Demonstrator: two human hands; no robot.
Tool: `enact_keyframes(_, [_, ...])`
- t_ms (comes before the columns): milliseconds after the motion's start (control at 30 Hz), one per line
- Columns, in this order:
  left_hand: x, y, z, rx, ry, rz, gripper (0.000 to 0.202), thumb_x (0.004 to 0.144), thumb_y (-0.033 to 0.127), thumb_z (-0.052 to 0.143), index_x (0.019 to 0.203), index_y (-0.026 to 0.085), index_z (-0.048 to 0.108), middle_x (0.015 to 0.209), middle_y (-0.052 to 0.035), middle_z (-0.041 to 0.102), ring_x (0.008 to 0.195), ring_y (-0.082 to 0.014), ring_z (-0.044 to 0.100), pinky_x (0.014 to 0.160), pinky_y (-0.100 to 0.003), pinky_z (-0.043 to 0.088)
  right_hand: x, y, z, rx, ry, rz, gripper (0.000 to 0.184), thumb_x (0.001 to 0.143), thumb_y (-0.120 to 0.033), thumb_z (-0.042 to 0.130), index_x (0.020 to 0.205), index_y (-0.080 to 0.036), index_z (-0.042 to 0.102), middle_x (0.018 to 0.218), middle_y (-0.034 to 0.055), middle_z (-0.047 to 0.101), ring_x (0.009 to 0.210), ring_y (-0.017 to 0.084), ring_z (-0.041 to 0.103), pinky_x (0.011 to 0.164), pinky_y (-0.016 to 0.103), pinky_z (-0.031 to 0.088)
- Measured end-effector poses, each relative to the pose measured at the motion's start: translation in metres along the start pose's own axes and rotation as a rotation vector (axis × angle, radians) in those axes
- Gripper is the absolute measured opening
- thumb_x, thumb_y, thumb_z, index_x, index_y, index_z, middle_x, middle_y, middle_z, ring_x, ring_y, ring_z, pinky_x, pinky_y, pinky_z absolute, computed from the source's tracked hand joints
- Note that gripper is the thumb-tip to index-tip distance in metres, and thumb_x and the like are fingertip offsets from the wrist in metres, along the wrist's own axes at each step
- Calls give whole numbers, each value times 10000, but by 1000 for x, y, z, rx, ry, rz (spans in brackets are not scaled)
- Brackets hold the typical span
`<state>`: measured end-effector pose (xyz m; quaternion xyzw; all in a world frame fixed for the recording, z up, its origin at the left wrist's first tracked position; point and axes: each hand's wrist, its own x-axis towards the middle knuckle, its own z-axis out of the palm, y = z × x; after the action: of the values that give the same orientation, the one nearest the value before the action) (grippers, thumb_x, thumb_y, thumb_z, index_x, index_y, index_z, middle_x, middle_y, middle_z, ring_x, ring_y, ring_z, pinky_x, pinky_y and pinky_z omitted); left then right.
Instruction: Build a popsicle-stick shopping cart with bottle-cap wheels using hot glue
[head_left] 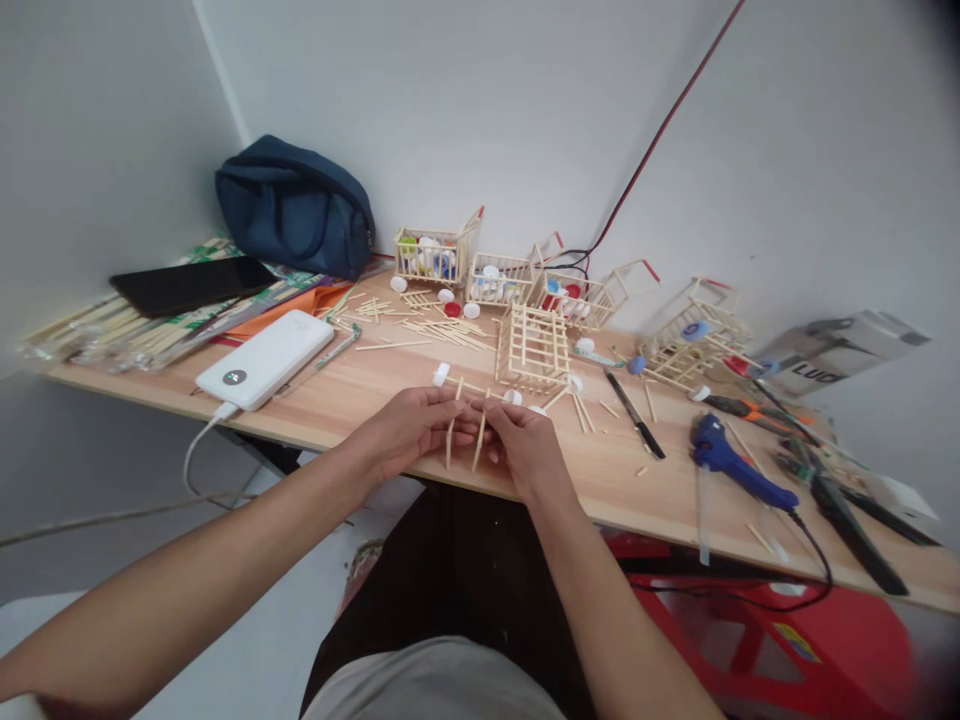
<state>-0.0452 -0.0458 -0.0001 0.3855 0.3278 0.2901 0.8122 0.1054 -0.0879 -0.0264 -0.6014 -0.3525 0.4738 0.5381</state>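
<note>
My left hand (409,428) and my right hand (529,445) meet over the near edge of the wooden table (375,390), each pinching a small frame of thin wooden sticks (466,432). Two sticks of that frame hang down between my fingers. Just behind it stands a small open crate of sticks (534,347). White bottle caps (440,374) lie beside my fingers.
Several stick carts (437,255) with coloured caps line the wall. A white power bank (266,358), a black phone (193,284) and a blue bag (296,207) sit left. A blue glue gun (739,468), pliers (754,408) and a black pen (636,415) lie right. Loose sticks (442,330) are scattered mid-table.
</note>
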Motion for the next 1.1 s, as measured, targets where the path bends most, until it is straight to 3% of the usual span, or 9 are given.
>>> enact_keyframes(167, [-7,2,-6,95,-21,-39,189,822,176,640,983,77,653,914,-113,718,788,-126,684,804,-231,539,3,2,0,-88,-3,23,316,678,-442,655,758,-142,718,464,-41,546,358,69,401,361,208,262])
enact_keyframes(267, [-12,5,-9,205,83,-25,185,812,180,638,977,101,609,873,-80,707,766,-127,685,820,-271,545,3,0,0,-103,-7,51,306,676,-440,660,716,-139,700,458,-35,547,338,62,388,343,203,236])
enact_keyframes(367, [-18,7,-13,375,192,22,187,822,234,623,957,143,531,771,-29,665,707,-146,673,730,-320,564,4,-2,1,-104,-20,70,280,680,-422,663,680,-142,681,449,-42,531,317,51,361,329,198,219])
enact_keyframes(467, [-26,6,-13,756,259,206,139,834,268,583,910,171,518,761,-10,631,670,-153,627,646,-319,529,5,-3,1,-119,-36,76,255,670,-405,680,657,-150,669,451,-36,540,320,56,378,324,195,220])
enact_keyframes(567, [-34,-2,-6,1188,343,539,67,847,211,537,895,179,571,829,-19,625,762,-167,580,724,-333,478,6,-2,0,-135,-55,86,265,672,-415,683,647,-152,659,448,-27,556,313,60,381,323,197,227])
enact_keyframes(700, [-33,-17,6,1375,279,818,140,911,196,484,920,180,623,913,-33,671,890,-190,549,850,-364,419,7,-2,-3,-185,-98,77,326,709,-468,656,619,-156,634,461,-18,571,304,54,369,330,202,234])
enact_keyframes(800, [-26,-22,7,1403,201,848,201,932,175,455,900,186,653,902,-20,699,854,-181,548,860,-367,402,6,-2,-5,-221,-122,67,327,728,-468,642,621,-160,629,471,-17,575,315,60,389,340,203,252])
enact_keyframes(1000, [3,4,-7,1505,299,861,162,857,224,567,964,180,682,970,-43,704,1020,-241,516,925,-412,377,2,-9,-5,-258,-151,114,266,763,-403,600,674,-156,646,438,-39,533,295,57,363,333,201,207])
enact_keyframes(1100, [21,17,-11,1665,178,771,164,818,232,585,917,159,694,961,-71,687,1028,-261,505,921,-434,369,0,-12,-6,-304,-155,116,238,781,-361,576,671,-159,636,439,-47,521,298,51,359,333,195,203])
